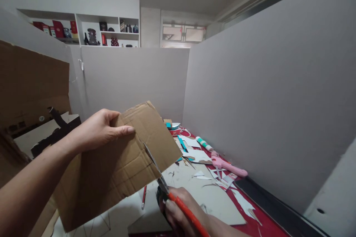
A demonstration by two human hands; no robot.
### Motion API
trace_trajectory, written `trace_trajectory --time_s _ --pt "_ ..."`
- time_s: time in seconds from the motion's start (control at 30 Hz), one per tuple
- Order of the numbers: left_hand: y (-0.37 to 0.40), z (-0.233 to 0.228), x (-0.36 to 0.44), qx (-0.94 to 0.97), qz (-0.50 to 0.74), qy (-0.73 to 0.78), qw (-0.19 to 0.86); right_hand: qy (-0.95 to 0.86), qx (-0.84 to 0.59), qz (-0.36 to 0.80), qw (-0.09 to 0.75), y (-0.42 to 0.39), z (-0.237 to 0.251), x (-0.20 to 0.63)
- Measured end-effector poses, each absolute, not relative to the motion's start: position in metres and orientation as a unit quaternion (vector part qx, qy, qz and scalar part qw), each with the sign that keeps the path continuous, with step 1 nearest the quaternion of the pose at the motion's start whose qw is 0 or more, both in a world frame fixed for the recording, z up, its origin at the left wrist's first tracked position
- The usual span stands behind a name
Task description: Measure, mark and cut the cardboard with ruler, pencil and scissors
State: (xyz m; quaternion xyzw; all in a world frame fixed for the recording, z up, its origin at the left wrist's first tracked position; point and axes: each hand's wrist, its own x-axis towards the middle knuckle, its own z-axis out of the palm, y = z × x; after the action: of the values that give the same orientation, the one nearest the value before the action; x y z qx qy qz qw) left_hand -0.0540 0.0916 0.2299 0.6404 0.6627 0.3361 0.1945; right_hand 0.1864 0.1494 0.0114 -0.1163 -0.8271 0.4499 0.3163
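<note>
Left hand (107, 130) pinches cardboard (158, 133), raised above the tabletop (272, 223); right hand (182, 209) grips scissors (163, 185), one blade lying across the cardboard; cutting seems in hand; the next snip calls for a steady hold.

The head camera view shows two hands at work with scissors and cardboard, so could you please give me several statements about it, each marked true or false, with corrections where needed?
1. The left hand grips the cardboard. True.
2. The scissors are in the left hand. False: the right hand holds the scissors.
3. One blade of the scissors shows against the near face of the cardboard. True.
4. The glue gun is green. False: the glue gun is pink.
5. A red pencil shows just below the lower edge of the cardboard in the picture. True.
</note>
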Motion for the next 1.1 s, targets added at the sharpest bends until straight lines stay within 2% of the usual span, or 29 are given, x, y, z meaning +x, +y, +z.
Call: trace_trajectory --time_s 0.2,0.4,0.7,0.9,1.1 --pt "0.092 0.229 -0.058 0.636 0.329 0.669 0.2 -0.811 -0.134 0.474 0.315 0.147 0.018 0.186" --pt "0.09 0.221 -0.06 0.644 0.316 0.666 0.206 -0.841 -0.077 0.427 0.324 0.145 0.031 0.182" --pt "0.09 0.215 -0.054 0.647 0.315 0.66 0.214 -0.83 -0.095 0.451 0.314 0.145 0.02 0.182" --pt "0.089 0.217 -0.052 0.647 0.323 0.652 0.23 -0.851 -0.093 0.406 0.319 0.145 0.017 0.182" --pt "0.087 0.218 -0.05 0.65 0.321 0.656 0.211 -0.844 -0.097 0.412 0.33 0.143 0.018 0.183"
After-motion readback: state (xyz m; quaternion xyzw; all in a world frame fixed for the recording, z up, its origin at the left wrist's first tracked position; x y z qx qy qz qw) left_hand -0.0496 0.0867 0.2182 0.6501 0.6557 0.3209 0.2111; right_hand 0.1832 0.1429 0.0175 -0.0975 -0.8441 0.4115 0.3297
